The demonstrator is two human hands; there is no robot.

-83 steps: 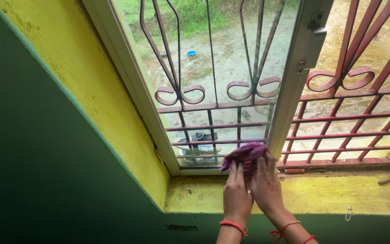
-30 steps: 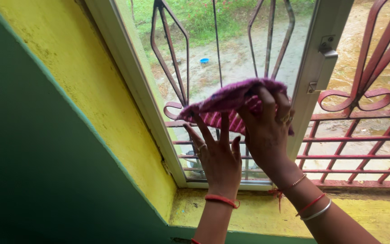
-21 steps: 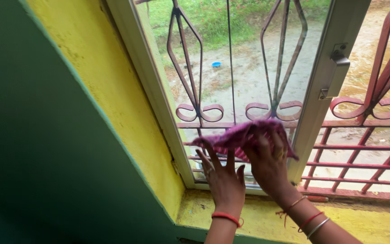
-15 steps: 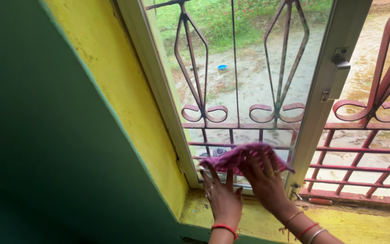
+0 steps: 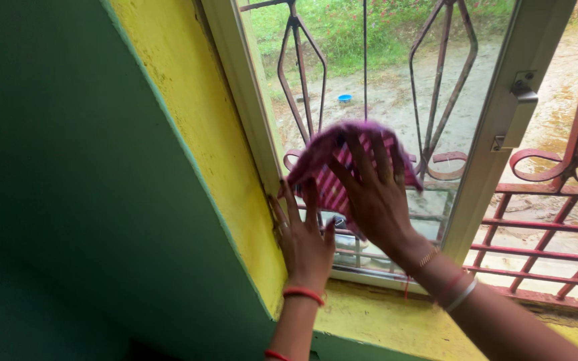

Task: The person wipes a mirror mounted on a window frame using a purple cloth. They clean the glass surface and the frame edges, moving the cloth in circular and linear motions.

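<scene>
Nearest, the left hand (image 5: 304,241) lay flat, fingers spread, against the window glass (image 5: 382,100) by the left frame (image 5: 245,113). Just up and right, the right hand (image 5: 372,194) pressed the purple cloth (image 5: 322,157) to the pane, fingers splayed, cloth's length running left-right.

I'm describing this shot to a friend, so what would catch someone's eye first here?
First, the purple cloth pressed flat against the window pane at centre by the right hand, with the left hand spread just below its lower left edge. Next, the red scrolled grille at right, and the yellow wall at left.
</scene>
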